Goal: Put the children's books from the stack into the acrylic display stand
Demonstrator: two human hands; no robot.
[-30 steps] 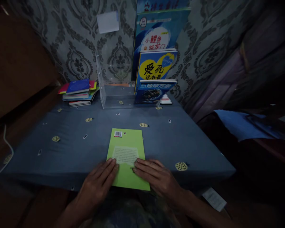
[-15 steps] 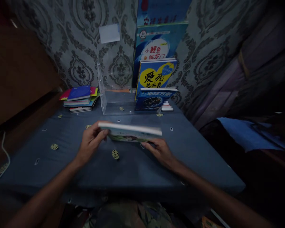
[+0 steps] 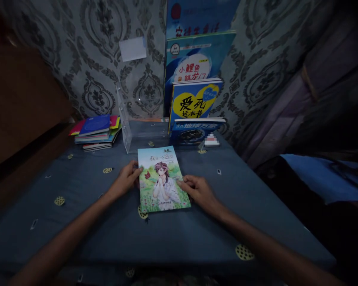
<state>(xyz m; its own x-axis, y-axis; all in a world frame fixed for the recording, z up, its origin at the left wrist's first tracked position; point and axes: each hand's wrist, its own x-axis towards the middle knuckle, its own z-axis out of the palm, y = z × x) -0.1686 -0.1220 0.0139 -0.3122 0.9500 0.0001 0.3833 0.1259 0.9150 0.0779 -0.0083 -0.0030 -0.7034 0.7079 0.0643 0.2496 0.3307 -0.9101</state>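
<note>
Green and flowery, the cover of a paperback book (image 3: 163, 179) is facing up on the blue-clothed bench (image 3: 86, 222), showing a drawn girl in a meadow under a line of title characters. The left hand (image 3: 125, 180) is pinching the book's left edge between thumb and fingers, and the right hand (image 3: 198, 190) is gripping its right edge the same way, so both hands are closed on it. The book is lying flat or nearly flat in the middle of the bench, just in front of a clear acrylic stand (image 3: 137, 127).

Inside that stand, three blue-covered books (image 3: 193, 101) are leaning upright at the right end, tallest at the back, while the left part is sitting unfilled. A flat stack of books (image 3: 96, 130) is resting to the left of the stand, near the patterned wallpaper (image 3: 101, 51).

Judging from this, the step in hand is presenting the book cover-up before shelving. The next move, likely, is calling for lifting it by both edges, tipping it upright and sliding it into the stand without knocking the leaning books.
</note>
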